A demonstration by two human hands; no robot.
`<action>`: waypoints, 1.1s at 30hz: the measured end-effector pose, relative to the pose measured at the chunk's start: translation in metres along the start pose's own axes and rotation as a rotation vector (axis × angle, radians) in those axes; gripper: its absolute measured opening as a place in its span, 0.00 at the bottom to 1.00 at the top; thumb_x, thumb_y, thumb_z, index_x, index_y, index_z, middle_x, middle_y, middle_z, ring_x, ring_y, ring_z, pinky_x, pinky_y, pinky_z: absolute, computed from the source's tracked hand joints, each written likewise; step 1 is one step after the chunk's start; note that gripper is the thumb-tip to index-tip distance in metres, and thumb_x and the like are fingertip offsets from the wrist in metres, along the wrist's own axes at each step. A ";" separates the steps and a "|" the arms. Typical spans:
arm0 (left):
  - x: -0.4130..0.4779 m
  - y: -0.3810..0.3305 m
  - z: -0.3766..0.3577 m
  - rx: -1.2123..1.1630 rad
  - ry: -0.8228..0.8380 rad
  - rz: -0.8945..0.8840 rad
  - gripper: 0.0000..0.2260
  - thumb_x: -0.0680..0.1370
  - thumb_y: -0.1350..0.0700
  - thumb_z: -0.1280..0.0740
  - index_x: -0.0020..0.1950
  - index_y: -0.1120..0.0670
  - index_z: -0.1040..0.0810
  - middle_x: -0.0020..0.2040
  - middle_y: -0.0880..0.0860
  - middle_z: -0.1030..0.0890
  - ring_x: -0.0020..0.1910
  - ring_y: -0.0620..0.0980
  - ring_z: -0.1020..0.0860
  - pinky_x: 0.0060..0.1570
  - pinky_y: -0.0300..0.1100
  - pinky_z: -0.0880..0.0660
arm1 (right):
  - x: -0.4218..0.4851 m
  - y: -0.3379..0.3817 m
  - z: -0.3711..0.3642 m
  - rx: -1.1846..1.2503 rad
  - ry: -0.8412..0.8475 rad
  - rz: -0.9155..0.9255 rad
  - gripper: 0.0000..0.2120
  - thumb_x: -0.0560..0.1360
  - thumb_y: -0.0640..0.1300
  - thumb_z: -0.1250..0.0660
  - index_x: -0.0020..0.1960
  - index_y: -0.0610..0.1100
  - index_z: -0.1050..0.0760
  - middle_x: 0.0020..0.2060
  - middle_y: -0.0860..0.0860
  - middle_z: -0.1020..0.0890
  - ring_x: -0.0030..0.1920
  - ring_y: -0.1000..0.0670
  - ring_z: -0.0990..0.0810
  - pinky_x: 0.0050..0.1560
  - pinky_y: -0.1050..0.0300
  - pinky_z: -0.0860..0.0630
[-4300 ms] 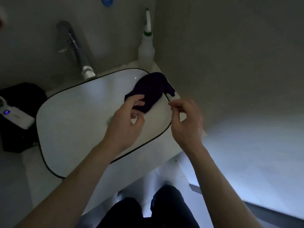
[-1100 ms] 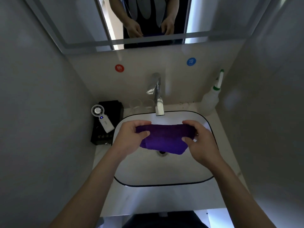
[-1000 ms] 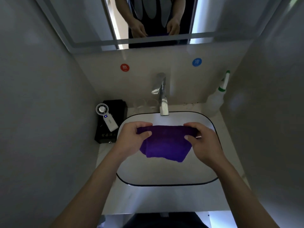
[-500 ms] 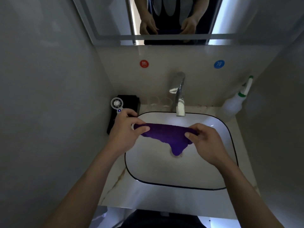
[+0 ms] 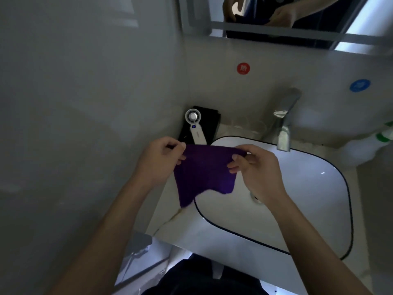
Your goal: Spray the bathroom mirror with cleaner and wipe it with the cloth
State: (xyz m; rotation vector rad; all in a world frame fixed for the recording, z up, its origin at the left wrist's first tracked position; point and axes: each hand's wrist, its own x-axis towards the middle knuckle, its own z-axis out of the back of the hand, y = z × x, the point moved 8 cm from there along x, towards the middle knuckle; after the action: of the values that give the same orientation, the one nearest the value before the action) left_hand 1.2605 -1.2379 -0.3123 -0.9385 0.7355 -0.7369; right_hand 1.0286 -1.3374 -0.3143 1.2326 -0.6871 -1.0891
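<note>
A purple cloth [image 5: 204, 171] hangs spread between my two hands above the left rim of the white sink [image 5: 297, 209]. My left hand [image 5: 159, 160] pinches its upper left corner and my right hand [image 5: 253, 169] pinches its upper right edge. The mirror [image 5: 276, 15] runs along the top of the view and reflects both hands with the cloth. The white spray bottle [image 5: 361, 149] with a green collar stands at the far right behind the sink, partly cut off by the frame edge.
A chrome faucet [image 5: 285, 122] rises behind the sink. A small white hand-held fan [image 5: 194, 128] leans on a black box [image 5: 208, 122] at the counter's back left corner, with clear glasses [image 5: 246, 126] beside it. A grey wall closes in on the left.
The view has swung to the left, so the sink now sits to the right. Both hands have lifted the cloth and shifted it over the sink's left rim, where it now hangs opened out.
</note>
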 end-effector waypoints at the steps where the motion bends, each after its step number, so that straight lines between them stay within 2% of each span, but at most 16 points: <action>1: -0.002 0.001 0.007 -0.023 -0.016 -0.022 0.06 0.83 0.53 0.32 0.46 0.45 0.20 0.39 0.48 0.13 0.42 0.51 0.14 0.45 0.47 0.20 | -0.001 0.007 -0.008 -0.030 -0.014 0.051 0.14 0.79 0.32 0.35 0.50 0.51 0.20 0.35 0.53 0.13 0.39 0.55 0.14 0.47 0.64 0.19; 2: -0.005 0.002 0.013 -0.051 -0.027 -0.044 0.05 0.82 0.50 0.32 0.47 0.42 0.20 0.42 0.46 0.14 0.43 0.49 0.15 0.43 0.44 0.22 | -0.003 0.014 -0.016 -0.068 -0.027 0.109 0.16 0.78 0.32 0.36 0.51 0.53 0.20 0.39 0.55 0.13 0.43 0.58 0.15 0.48 0.66 0.21; 4: -0.013 0.007 0.024 -0.066 -0.047 -0.085 0.02 0.79 0.42 0.33 0.50 0.35 0.21 0.46 0.43 0.15 0.47 0.47 0.15 0.41 0.42 0.24 | -0.014 0.022 -0.033 -0.101 -0.036 0.225 0.19 0.76 0.30 0.37 0.59 0.49 0.21 0.47 0.56 0.14 0.50 0.58 0.16 0.53 0.65 0.22; 6: -0.027 0.016 0.032 -0.080 -0.058 -0.124 0.08 0.75 0.39 0.36 0.54 0.33 0.24 0.49 0.43 0.17 0.50 0.48 0.16 0.42 0.41 0.24 | -0.028 0.016 -0.054 -0.084 0.009 0.274 0.24 0.75 0.31 0.37 0.66 0.50 0.27 0.53 0.56 0.17 0.54 0.56 0.17 0.55 0.61 0.21; 9: -0.048 0.053 0.034 -0.022 -0.053 -0.065 0.12 0.73 0.38 0.40 0.57 0.31 0.27 0.51 0.48 0.19 0.51 0.52 0.17 0.47 0.47 0.21 | -0.051 -0.018 -0.096 -0.060 0.159 0.189 0.31 0.75 0.34 0.38 0.74 0.55 0.37 0.61 0.60 0.24 0.59 0.54 0.20 0.54 0.58 0.21; 11: -0.059 0.098 0.026 0.031 0.008 0.058 0.11 0.73 0.38 0.41 0.55 0.29 0.28 0.50 0.53 0.18 0.50 0.55 0.17 0.50 0.53 0.21 | -0.070 -0.053 -0.126 -0.137 0.269 0.121 0.36 0.76 0.35 0.38 0.78 0.55 0.44 0.64 0.57 0.26 0.60 0.55 0.21 0.54 0.58 0.20; 14: -0.073 0.174 0.006 0.136 0.114 0.284 0.11 0.80 0.44 0.39 0.62 0.35 0.26 0.55 0.58 0.17 0.48 0.55 0.19 0.50 0.51 0.23 | -0.102 -0.113 -0.170 -0.382 0.518 -0.015 0.40 0.77 0.38 0.37 0.81 0.57 0.54 0.73 0.51 0.32 0.61 0.52 0.22 0.55 0.58 0.21; 16: -0.089 0.227 -0.008 0.245 0.201 0.441 0.15 0.84 0.52 0.39 0.71 0.47 0.26 0.60 0.58 0.18 0.51 0.54 0.21 0.53 0.47 0.25 | -0.124 -0.153 -0.190 -0.543 0.717 -0.166 0.40 0.79 0.38 0.38 0.82 0.54 0.57 0.79 0.50 0.42 0.66 0.48 0.24 0.62 0.53 0.23; 18: -0.109 0.266 -0.018 0.343 0.306 0.547 0.19 0.85 0.54 0.40 0.76 0.49 0.30 0.62 0.58 0.18 0.53 0.56 0.19 0.57 0.46 0.24 | -0.142 -0.183 -0.198 -0.673 0.879 -0.312 0.40 0.79 0.38 0.40 0.83 0.50 0.58 0.81 0.48 0.47 0.73 0.45 0.30 0.69 0.52 0.29; 20: -0.123 0.285 -0.020 0.403 0.372 0.599 0.24 0.83 0.54 0.39 0.80 0.47 0.35 0.66 0.58 0.19 0.54 0.55 0.19 0.61 0.47 0.23 | -0.148 -0.199 -0.196 -0.782 0.954 -0.400 0.39 0.78 0.37 0.41 0.83 0.47 0.56 0.79 0.45 0.39 0.73 0.44 0.29 0.70 0.51 0.29; 22: -0.125 0.293 -0.017 0.468 0.407 0.632 0.27 0.81 0.54 0.38 0.81 0.49 0.37 0.71 0.58 0.22 0.60 0.56 0.20 0.65 0.48 0.25 | -0.139 -0.204 -0.191 -0.872 0.970 -0.406 0.32 0.78 0.39 0.41 0.80 0.43 0.47 0.69 0.42 0.25 0.63 0.43 0.21 0.63 0.48 0.23; 23: -0.123 0.297 -0.015 0.516 0.416 0.637 0.26 0.82 0.53 0.38 0.81 0.51 0.35 0.72 0.57 0.23 0.64 0.57 0.21 0.67 0.47 0.27 | -0.133 -0.204 -0.189 -0.885 0.964 -0.398 0.28 0.77 0.40 0.42 0.77 0.43 0.40 0.63 0.44 0.22 0.57 0.44 0.20 0.59 0.47 0.21; 26: -0.115 0.293 -0.011 0.544 0.419 0.646 0.22 0.82 0.51 0.37 0.76 0.53 0.29 0.73 0.57 0.24 0.68 0.57 0.23 0.67 0.44 0.27 | -0.114 -0.192 -0.186 -0.850 0.949 -0.395 0.21 0.76 0.47 0.41 0.68 0.45 0.28 0.58 0.48 0.20 0.54 0.49 0.20 0.58 0.50 0.21; 28: -0.104 0.280 -0.012 0.519 0.391 0.614 0.19 0.82 0.53 0.37 0.72 0.56 0.26 0.62 0.58 0.18 0.58 0.57 0.19 0.59 0.44 0.24 | -0.100 -0.176 -0.184 -0.812 0.930 -0.367 0.22 0.74 0.51 0.42 0.65 0.45 0.25 0.56 0.49 0.18 0.54 0.49 0.20 0.58 0.51 0.21; 30: -0.091 0.260 -0.013 0.456 0.349 0.577 0.18 0.82 0.55 0.36 0.72 0.57 0.26 0.47 0.55 0.18 0.45 0.54 0.21 0.47 0.43 0.25 | -0.089 -0.159 -0.184 -0.751 0.905 -0.325 0.17 0.75 0.47 0.41 0.61 0.45 0.22 0.52 0.49 0.17 0.52 0.48 0.19 0.57 0.49 0.21; 33: -0.063 0.221 -0.018 0.429 0.299 0.461 0.18 0.82 0.56 0.36 0.72 0.57 0.26 0.39 0.50 0.21 0.40 0.51 0.22 0.43 0.43 0.27 | -0.078 -0.132 -0.176 -0.671 0.846 -0.257 0.13 0.77 0.42 0.40 0.58 0.45 0.21 0.47 0.50 0.17 0.49 0.49 0.19 0.50 0.56 0.22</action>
State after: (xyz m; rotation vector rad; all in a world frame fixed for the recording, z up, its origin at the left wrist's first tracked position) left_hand 1.2621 -1.1066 -0.5018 -0.2522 0.9663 -0.5932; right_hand 1.1199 -1.1930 -0.4733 1.0518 0.4659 -0.7814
